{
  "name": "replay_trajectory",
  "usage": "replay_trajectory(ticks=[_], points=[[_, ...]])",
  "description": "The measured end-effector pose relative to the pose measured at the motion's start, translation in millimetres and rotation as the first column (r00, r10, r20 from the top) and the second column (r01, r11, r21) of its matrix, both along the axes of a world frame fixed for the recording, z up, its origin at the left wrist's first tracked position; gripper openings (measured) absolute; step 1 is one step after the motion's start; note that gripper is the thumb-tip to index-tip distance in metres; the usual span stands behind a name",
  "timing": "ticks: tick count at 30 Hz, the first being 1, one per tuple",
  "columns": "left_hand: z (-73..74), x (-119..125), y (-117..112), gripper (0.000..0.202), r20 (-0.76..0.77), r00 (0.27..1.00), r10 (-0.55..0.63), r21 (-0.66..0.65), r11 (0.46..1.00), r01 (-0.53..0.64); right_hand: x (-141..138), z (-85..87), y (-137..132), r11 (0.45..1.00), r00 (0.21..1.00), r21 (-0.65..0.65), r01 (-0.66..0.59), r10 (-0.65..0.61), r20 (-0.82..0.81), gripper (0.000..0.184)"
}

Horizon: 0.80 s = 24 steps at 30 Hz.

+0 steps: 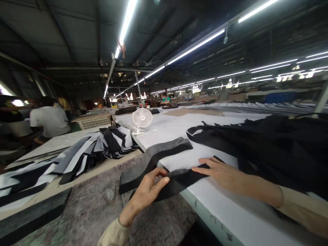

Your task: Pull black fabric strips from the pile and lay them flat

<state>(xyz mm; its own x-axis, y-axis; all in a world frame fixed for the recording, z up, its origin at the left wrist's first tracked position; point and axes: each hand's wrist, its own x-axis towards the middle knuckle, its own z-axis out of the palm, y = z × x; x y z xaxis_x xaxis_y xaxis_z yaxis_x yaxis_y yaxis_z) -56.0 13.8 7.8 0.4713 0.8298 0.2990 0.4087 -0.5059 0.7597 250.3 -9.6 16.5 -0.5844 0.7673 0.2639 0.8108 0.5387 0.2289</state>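
A black and grey fabric strip (176, 182) lies across the edge of the white table, partly over the lower mottled surface. My left hand (150, 186) pinches its near edge between thumb and fingers. Flat on the strip's far end rests my right hand (217, 171), fingers stretched out and apart. Just beyond, a second grey and black strip (156, 153) spans both surfaces. To the right of my right hand spreads a big heap of black fabric pieces (279, 147).
A small white fan (142, 119) stands on the white table (176, 159). Left of it, stacks of black, white and grey strips (84, 153) lie on a board beside the mottled surface (94, 208). A person in a white shirt (50, 118) is at far left; another in green (165, 99) is farther back.
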Motion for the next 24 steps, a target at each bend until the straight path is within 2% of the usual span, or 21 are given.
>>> replay_trajectory(ticks=[5, 8, 11, 13, 16, 19, 22, 24], points=[[-11.5, 44.6, -7.4, 0.026, 0.127, 0.985, 0.113, -0.094, 0.990, -0.102, 31.4, 17.6, 11.6, 0.999, 0.998, -0.046, -0.015, 0.018, 0.054, 0.075], [-6.4, 57.6, -7.2, 0.025, 0.093, 0.988, 0.123, -0.104, 0.988, -0.113, 44.7, 28.4, 15.5, 0.998, 0.996, -0.039, 0.044, -0.041, 0.079, 0.071], [1.9, 61.9, -10.0, 0.023, 0.027, 0.993, 0.111, -0.085, 0.990, -0.108, 44.4, 39.2, 15.1, 0.997, 0.997, -0.016, 0.079, -0.078, 0.025, 0.071], [6.6, 63.1, -11.5, 0.024, -0.044, 0.989, 0.140, -0.003, 0.990, -0.141, 39.1, 47.0, 13.5, 0.998, 0.998, -0.025, 0.057, -0.057, -0.014, 0.066], [12.6, 71.1, -10.0, 0.029, -0.162, 0.960, 0.228, 0.214, 0.958, -0.191, 32.1, 55.1, 10.8, 0.999, 0.999, -0.045, 0.021, -0.022, -0.029, 0.056], [17.9, 89.3, -3.9, 0.030, -0.259, 0.933, 0.250, 0.315, 0.935, -0.163, 30.5, 52.5, 9.5, 0.998, 1.000, -0.056, 0.000, -0.002, -0.026, 0.048], [20.7, 105.0, 2.4, 0.017, -0.335, 0.922, 0.195, 0.286, 0.953, -0.097, 33.9, 42.2, 10.4, 0.996, 0.999, -0.087, -0.014, 0.010, -0.050, 0.038], [20.7, 107.2, 5.7, 0.007, -0.344, 0.923, 0.172, 0.246, 0.965, -0.088, 38.5, 36.8, 12.3, 0.991, 0.996, -0.135, -0.013, 0.001, -0.094, 0.036]])
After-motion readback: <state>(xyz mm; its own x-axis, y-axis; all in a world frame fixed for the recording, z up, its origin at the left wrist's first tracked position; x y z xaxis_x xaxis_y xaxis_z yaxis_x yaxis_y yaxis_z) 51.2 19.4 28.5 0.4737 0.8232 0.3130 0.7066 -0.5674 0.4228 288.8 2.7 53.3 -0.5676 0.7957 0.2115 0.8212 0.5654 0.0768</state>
